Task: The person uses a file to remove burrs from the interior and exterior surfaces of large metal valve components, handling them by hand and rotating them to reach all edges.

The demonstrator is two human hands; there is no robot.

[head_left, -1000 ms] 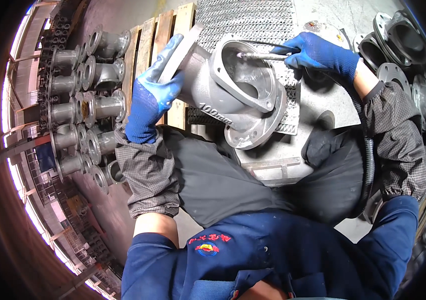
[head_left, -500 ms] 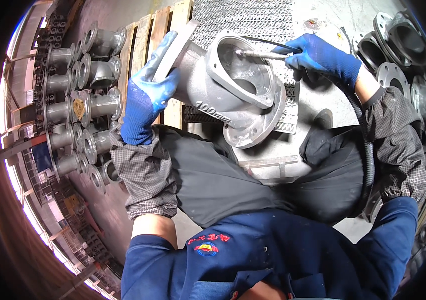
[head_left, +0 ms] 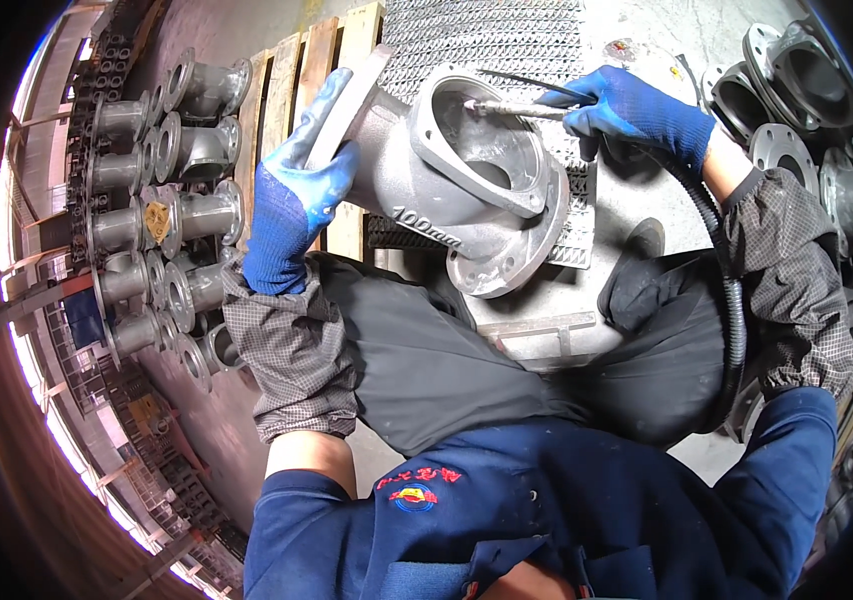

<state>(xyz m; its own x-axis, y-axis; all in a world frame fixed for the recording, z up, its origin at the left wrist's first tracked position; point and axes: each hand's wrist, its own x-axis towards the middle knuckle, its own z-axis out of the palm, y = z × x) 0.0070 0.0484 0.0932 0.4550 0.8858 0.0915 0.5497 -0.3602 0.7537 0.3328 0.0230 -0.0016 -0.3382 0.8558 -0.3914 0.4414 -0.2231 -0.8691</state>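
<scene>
A grey cast metal valve body (head_left: 467,190) with a round bolt flange and a rectangular opening rests tilted on a perforated metal work surface (head_left: 507,40). My left hand (head_left: 292,190), in a blue glove, grips its left flange. My right hand (head_left: 637,110), also gloved in blue, holds a slim pneumatic grinding tool (head_left: 517,108). The tool's tip sits at the upper rim of the rectangular opening. A black ribbed hose (head_left: 732,300) runs from the tool down along my right forearm.
Several grey flanged castings (head_left: 157,210) lie in rows on the floor at the left, beside a wooden pallet (head_left: 317,50). More flanged castings (head_left: 787,100) are stacked at the upper right. My dark trousers and blue jacket fill the lower middle.
The casting has been turned slightly so its rectangular opening faces up more. The tool tip has shifted along the opening's upper rim. My left hand keeps its grip.
</scene>
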